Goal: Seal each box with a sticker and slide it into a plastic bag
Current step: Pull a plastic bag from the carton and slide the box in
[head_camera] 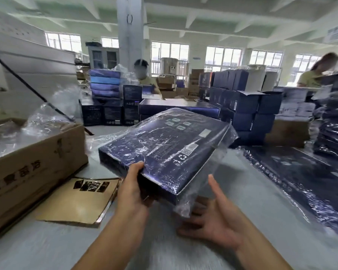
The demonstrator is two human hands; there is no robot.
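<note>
A flat dark blue box (164, 147) is held tilted above the table, its far end higher. A clear plastic bag (224, 151) covers it, with loose film hanging off its near right corner. My left hand (132, 190) grips the box's near left edge, thumb on top and fingers underneath. My right hand (213, 217) is below the near right corner, palm up, fingers spread and straight, holding nothing; whether it touches the hanging film I cannot tell.
A brown carton (33, 162) holding clear bags stands at left, with a loose cardboard flap (80, 199) beside it. Bagged blue boxes (308, 178) lie at right. Stacks of blue boxes (242, 106) line the far side, where two people work. The grey table (66, 248) lies below.
</note>
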